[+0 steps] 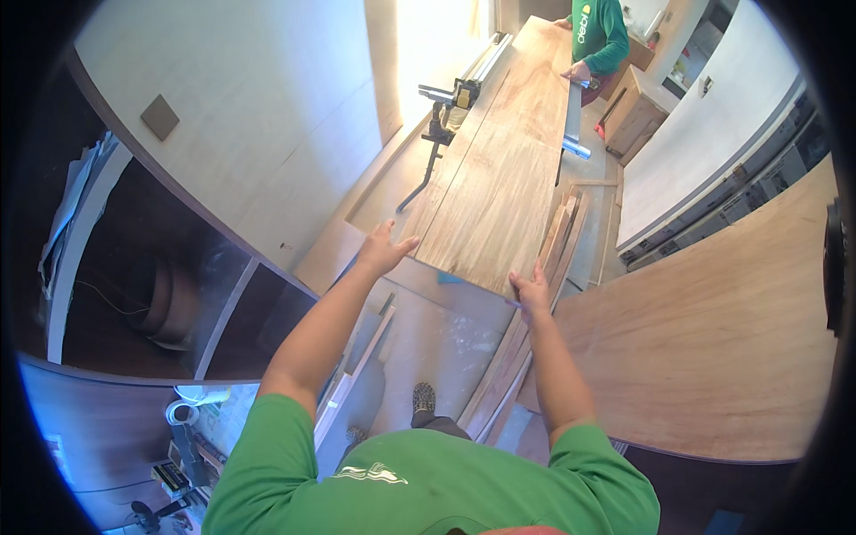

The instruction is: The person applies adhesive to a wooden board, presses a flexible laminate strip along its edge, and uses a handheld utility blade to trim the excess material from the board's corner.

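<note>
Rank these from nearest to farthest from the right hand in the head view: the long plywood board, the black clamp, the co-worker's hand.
From the right hand:
1. Long plywood board, touched at its near edge.
2. Black clamp, at the board's left edge, midway.
3. Co-worker's hand, at the far end.

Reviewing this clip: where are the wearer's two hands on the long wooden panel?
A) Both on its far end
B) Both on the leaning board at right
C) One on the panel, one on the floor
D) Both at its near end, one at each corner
D: the left hand and right hand sit at the near corners of the wooden panel, while another person's hand is at the far end.
</note>
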### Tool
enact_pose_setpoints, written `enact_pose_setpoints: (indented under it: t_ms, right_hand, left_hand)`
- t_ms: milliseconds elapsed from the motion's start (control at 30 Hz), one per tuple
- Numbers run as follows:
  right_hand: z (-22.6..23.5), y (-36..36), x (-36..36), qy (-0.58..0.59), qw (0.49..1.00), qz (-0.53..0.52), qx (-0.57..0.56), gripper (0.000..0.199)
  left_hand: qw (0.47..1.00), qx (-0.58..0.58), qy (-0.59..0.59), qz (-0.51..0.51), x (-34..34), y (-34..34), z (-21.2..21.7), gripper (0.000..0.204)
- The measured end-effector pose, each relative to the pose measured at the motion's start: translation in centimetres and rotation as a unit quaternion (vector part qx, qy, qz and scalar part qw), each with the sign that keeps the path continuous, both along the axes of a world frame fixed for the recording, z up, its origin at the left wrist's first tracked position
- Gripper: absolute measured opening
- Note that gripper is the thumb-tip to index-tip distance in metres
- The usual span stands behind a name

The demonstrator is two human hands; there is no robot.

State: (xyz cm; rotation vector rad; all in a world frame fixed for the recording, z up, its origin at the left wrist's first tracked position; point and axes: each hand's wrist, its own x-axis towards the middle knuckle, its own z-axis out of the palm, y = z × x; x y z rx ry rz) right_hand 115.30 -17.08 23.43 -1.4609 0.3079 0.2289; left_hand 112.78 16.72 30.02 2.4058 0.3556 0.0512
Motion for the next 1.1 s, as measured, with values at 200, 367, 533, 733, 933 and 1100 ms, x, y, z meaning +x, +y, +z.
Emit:
enact_pose_setpoints:
  t_ms: [200, 367, 533, 733, 933, 1100]
  right_hand:
    - [3.5, 1.6, -7.2, 0.038, 0.999, -0.003, -0.017, 0.085]
    - [1.2, 1.4, -9.9, -0.021, 1.0, -0.007, 0.018, 0.074]
    - [1.9, 0.5, -7.8, 0.096, 0.986, -0.021, 0.131, 0.043]
    - [1.3, 1.7, -8.2, 0.085, 0.993, -0.013, 0.079, 0.038]
    - [2.7, 2.9, -13.6, 0.096, 0.993, -0.02, 0.071, 0.037]
    - [1.3, 3.0, -19.3, 0.077, 0.994, -0.02, 0.08, 0.035]
  left_hand:
    - [0.963, -0.17, 0.204, 0.04, 2.5, -1.3, -0.1, 0.072]
    - [0.841, -0.502, 0.201, 0.013, 0.3, 1.0, -4.9, 0.076]
    - [0.822, -0.527, 0.216, -0.006, -2.3, 1.8, -4.5, 0.07]
    - [0.818, -0.532, 0.217, -0.017, -4.6, 3.1, -7.6, 0.074]
    - [0.846, -0.491, 0.207, -0.027, -10.1, 3.9, -7.8, 0.075]
    - [0.866, -0.456, 0.202, -0.018, -16.4, 3.8, -5.9, 0.07]
